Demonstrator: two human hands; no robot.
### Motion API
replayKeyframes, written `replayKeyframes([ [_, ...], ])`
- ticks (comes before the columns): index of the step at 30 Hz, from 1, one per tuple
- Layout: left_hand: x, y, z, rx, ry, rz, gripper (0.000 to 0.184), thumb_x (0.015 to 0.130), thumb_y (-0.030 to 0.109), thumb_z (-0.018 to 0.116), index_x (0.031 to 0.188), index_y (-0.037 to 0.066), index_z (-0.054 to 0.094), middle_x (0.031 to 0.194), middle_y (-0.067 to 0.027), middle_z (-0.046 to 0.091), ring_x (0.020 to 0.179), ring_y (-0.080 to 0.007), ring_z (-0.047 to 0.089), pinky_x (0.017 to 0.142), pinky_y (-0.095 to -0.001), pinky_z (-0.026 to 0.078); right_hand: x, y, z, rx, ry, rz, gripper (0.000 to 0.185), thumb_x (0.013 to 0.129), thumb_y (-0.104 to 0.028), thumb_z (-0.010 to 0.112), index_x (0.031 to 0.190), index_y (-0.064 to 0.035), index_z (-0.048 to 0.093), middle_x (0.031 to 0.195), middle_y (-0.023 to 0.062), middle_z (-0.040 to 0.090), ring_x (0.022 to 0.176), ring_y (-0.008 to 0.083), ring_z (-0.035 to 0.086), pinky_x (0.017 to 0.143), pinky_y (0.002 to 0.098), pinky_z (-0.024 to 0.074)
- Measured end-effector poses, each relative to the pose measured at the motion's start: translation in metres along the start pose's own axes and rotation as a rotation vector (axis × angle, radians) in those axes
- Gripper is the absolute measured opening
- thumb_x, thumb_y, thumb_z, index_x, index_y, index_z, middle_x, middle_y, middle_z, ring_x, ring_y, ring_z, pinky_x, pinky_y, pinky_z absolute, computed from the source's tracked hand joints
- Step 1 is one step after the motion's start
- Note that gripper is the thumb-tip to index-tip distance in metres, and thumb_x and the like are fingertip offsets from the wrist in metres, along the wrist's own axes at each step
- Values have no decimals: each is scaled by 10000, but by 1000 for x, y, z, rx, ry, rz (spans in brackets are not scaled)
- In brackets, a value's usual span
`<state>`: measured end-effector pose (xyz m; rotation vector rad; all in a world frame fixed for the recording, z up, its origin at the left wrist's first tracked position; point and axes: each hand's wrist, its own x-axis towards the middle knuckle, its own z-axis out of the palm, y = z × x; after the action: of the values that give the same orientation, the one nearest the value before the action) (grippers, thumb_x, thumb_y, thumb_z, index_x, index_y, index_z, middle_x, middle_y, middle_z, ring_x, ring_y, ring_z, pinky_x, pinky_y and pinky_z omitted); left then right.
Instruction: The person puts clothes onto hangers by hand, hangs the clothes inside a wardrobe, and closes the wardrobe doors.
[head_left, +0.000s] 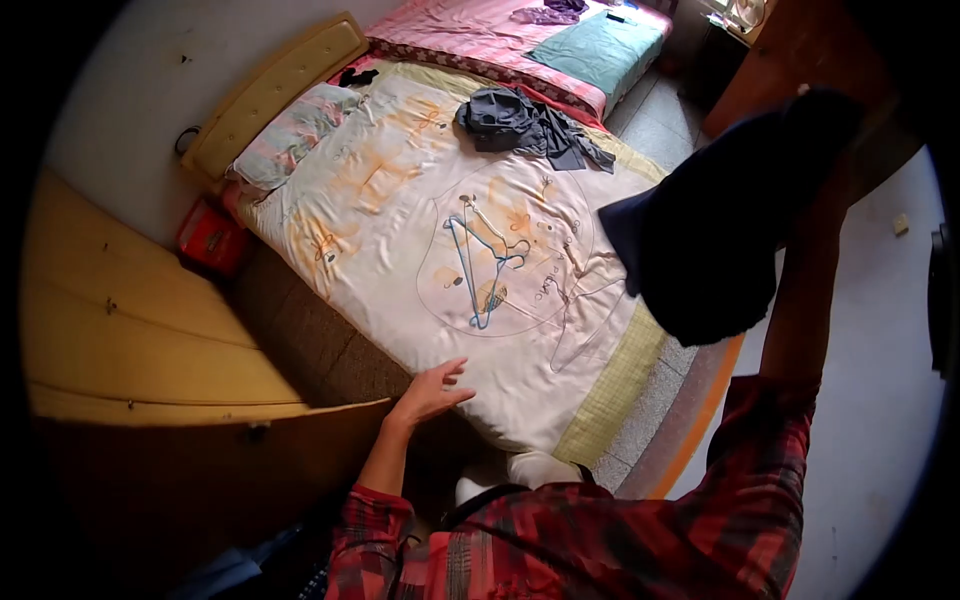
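My right hand [858, 155] is raised at the upper right, in shadow, and its fingers are hard to make out. From it hangs a dark navy garment [710, 240], bunched in loose folds over the bed's right side. My left hand [432, 392] is held low by the near edge of the bed, fingers apart, with nothing in it. Beyond it, a blue clothes hanger [468, 270] lies on the patterned bedsheet [380, 240], together with a paler hanger [488, 222]. A thin, pale hanger-like outline lies nearer the right edge. Farther back is a crumpled dark grey garment [520, 125].
A pillow [290, 140] lies by the padded headboard [270, 90]. A second bed [460, 40] with pink bedding stands behind. On the left are a red box [212, 238] and an open wooden cabinet door [150, 330]. Grey tiled floor [655, 115] runs along the right.
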<state>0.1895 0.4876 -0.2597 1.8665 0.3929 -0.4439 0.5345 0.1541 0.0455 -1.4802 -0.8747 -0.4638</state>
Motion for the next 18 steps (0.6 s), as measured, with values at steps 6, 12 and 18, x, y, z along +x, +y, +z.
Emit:
replayKeyframes([
  [6,-100,120,18,-115,6,568,1249,576,251,837,1432,188,-71,1406,-207,288,1242,-331,383,951,-414,398,-12,-110,98,34,52,124,318,943,-231,442,1141,1,529,1020,110,603,887,180,601,766,280,492],
  [12,-166,129,32,-107,314,654,1278,546,246,842,1404,11,-76,1450,-213,102,1346,-310,137,1082,-381,190,-48,-161,195,645,-31,401,262,921,-214,501,1040,5,584,900,80,632,780,133,612,684,255,506],
  [18,-225,109,20,19,812,758,879,704,84,645,1394,-9,108,1434,-218,183,1300,-320,273,1020,-419,298,-70,-205,244,954,-89,482,238,897,-185,544,984,34,581,800,103,637,675,181,633,626,300,550],
])
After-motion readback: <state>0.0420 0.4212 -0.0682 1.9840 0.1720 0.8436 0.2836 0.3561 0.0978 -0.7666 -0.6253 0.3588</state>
